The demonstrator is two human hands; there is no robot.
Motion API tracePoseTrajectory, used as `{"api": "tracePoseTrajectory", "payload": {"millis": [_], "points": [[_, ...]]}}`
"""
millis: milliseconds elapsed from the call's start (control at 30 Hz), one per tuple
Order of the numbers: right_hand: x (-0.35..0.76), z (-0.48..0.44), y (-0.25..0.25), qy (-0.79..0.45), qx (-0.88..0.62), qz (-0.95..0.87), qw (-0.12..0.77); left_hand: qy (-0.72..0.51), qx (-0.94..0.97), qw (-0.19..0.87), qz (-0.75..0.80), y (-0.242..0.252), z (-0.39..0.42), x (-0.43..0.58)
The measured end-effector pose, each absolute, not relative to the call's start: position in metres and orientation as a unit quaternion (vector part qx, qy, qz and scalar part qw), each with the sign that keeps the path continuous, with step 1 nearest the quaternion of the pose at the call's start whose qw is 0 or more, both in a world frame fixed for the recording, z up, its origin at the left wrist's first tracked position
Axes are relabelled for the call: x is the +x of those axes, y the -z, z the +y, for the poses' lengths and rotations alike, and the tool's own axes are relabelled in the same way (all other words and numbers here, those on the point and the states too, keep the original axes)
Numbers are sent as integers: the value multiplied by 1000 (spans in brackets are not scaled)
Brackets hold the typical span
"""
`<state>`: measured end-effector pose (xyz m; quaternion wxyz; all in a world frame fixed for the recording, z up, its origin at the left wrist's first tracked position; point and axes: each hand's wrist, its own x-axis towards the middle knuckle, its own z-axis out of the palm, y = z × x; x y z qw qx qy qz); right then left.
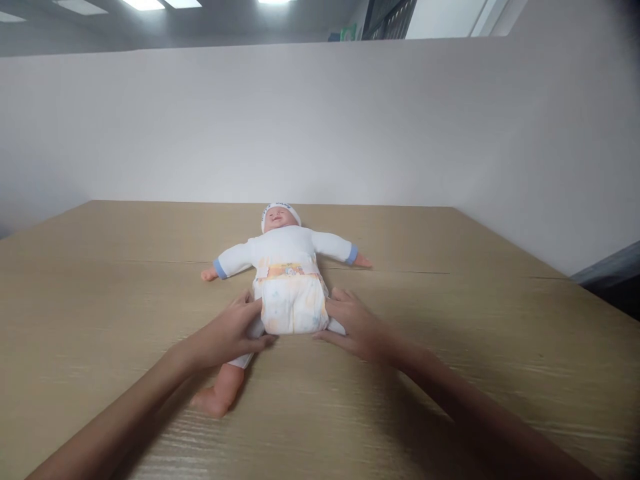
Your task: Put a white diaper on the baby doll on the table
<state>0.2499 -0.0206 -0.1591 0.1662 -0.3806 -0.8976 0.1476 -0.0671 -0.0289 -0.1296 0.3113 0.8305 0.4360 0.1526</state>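
Note:
A baby doll [287, 243] lies on its back on the wooden table, arms spread, in a white top with blue cuffs and a white cap. Around its hips sits a white diaper [294, 307] with an orange printed waistband. My left hand [235, 331] is closed at the diaper's left leg edge, its fingers round the side by the doll's leg. At the opposite leg edge my right hand [359, 327] grips in the same way. One bare doll foot [220, 393] shows below my left hand; the other lower leg is hidden behind my right hand and forearm.
The wooden table [125, 280] has a seam running across it behind the doll's waist. A pale partition wall [280, 127] rises at its far edge. A dark object [615, 280] stands beyond the right edge.

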Motion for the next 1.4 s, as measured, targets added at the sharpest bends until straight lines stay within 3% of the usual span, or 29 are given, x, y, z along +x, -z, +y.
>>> {"api": "tracePoseTrajectory", "payload": {"millis": [1100,1400], "points": [[245,-21,154,-207,-390,-882,166,-170,803,359,445,136,-26,-68],[245,-19,156,-241,-366,-872,217,-177,810,352,435,144,-25,-74]]}}
